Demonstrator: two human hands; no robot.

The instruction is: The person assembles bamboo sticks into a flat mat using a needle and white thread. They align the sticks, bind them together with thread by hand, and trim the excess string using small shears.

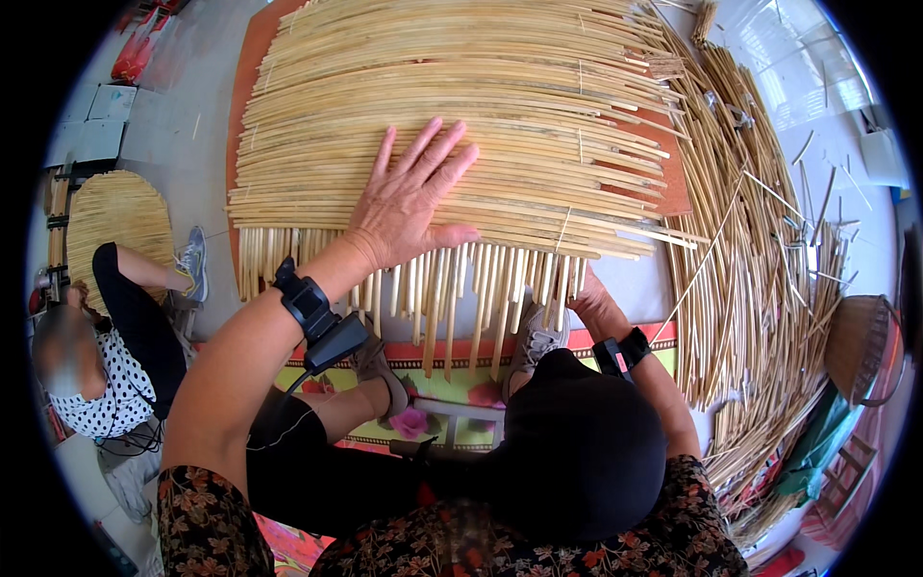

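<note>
A broad mat of pale reed stalks (pixel 461 106) lies in front of me, its long stalks running left to right and tied with thin cross threads. My left hand (pixel 413 197) lies flat on its near part, fingers spread and pointing away from me. A second layer of shorter stalks (pixel 452 298) sticks out toward me from beneath the near edge, with uneven ends. My right hand (pixel 598 306) is at the right end of those ends, close under the mat's edge. Its fingers are mostly hidden by the stalks, so their grip does not show.
An orange-brown board (pixel 252 87) lies under the mat. Loose reed stalks (pixel 735 250) are heaped along the right, beside a wicker basket (pixel 860 346). On the left, another person (pixel 106 375) sits near a rounded reed mat (pixel 120 226). A floral cloth (pixel 442 389) lies below my legs.
</note>
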